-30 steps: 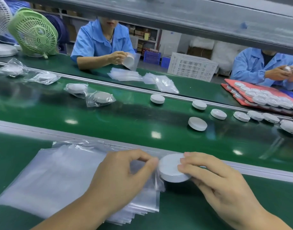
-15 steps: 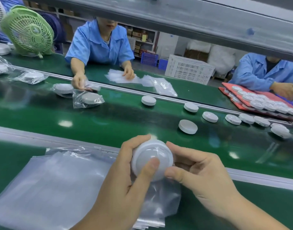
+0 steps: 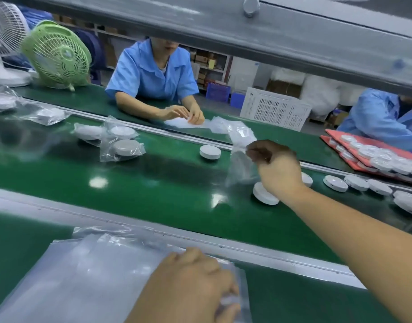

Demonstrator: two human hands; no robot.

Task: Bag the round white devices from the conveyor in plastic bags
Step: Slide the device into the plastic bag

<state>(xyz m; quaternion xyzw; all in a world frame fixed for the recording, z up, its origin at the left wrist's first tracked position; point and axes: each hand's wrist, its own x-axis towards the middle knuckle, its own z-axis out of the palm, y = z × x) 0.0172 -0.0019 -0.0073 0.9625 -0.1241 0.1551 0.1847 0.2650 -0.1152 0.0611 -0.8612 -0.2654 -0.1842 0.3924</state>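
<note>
Now, head view:
Right hand (image 3: 278, 170): I pinch a clear plastic bag (image 3: 241, 166) above the conveyor (image 3: 153, 183).
Left hand (image 3: 195, 283): pressing on the bag stack (image 3: 83, 276), desk edge.
Devices: one round white device (image 3: 264, 195) beneath my right wrist, another (image 3: 210, 152) farther back.

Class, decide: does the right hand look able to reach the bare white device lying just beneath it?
Probably yes: the right hand hovers directly over the white device, though its fingers pinch a clear bag.

The right hand (image 3: 276, 169) has left the device and now reaches over the conveyor (image 3: 153, 183), pinching a clear bag (image 3: 240, 166); the left hand (image 3: 191, 283) dropped onto the bag stack (image 3: 83, 276).
</note>
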